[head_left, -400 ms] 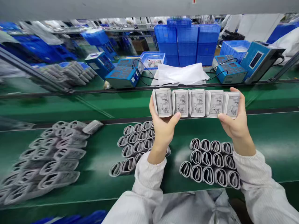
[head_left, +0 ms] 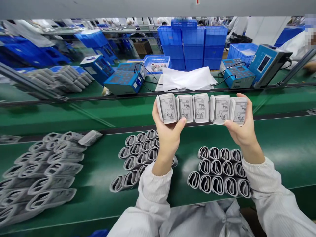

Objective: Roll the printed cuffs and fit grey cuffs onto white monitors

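Note:
Held up over the green bench is a row of rolled grey blood pressure cuffs (head_left: pixel 200 108), their printed diagrams facing me. My left hand (head_left: pixel 169 133) grips the left end of the row, its thumb in front at the lower edge. The right end is pinched by my right hand (head_left: pixel 243 131), with the thumb at the bottom and fingers behind. A narrow gap splits the row, three cuffs on the left and two on the right. Below, more rolled cuffs (head_left: pixel 218 168) lie in rows by my right forearm. Another group of cuffs (head_left: pixel 135 149) is partly hidden behind my left arm.
A larger stack of cuffs (head_left: pixel 46 168) covers the bench at left. Beyond the green ledge (head_left: pixel 49 115) stand blue testing devices (head_left: pixel 125 77) with cables, white sheets (head_left: pixel 189 79) and blue crates (head_left: pixel 192 42). A grey beam (head_left: pixel 148 8) crosses overhead.
A gap has opened between the third and fourth cuffs of the held row. The view has shifted slightly, and both hands still grip the row's ends.

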`<state>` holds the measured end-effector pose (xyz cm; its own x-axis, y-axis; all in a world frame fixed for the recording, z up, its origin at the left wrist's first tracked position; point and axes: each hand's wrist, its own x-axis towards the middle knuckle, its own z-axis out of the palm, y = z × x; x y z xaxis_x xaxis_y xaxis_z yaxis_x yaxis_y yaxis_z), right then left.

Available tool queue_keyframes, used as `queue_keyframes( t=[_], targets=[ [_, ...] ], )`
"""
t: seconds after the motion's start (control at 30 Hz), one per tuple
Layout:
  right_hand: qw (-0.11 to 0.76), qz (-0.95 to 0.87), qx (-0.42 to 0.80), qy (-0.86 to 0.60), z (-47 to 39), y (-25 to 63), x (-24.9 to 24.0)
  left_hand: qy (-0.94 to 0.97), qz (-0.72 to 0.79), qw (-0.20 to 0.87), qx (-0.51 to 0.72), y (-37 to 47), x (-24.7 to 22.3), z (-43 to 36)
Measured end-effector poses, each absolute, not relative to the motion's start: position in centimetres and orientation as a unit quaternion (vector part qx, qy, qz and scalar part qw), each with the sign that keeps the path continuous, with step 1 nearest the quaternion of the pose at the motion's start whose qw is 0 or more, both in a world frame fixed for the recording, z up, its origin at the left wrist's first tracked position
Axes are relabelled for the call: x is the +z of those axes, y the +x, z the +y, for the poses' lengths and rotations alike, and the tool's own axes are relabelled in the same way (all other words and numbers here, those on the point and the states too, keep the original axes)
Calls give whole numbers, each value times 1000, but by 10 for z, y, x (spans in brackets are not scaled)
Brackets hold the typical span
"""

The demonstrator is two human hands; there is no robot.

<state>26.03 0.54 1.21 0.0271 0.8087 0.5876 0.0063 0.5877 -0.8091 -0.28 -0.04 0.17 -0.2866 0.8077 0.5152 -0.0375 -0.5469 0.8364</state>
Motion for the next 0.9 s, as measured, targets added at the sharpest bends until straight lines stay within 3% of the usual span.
queue_keyframes(
  t=[0.63, 0.9],
  targets=[
    [640, -603, 346, -328, 3, 257, 12, 515, 359, 311, 713, -4, -2, 3],
    [639, -594, 364, -327, 3, 257, 13, 470, 338, 382, 720, 1, 6, -1]
  ],
)
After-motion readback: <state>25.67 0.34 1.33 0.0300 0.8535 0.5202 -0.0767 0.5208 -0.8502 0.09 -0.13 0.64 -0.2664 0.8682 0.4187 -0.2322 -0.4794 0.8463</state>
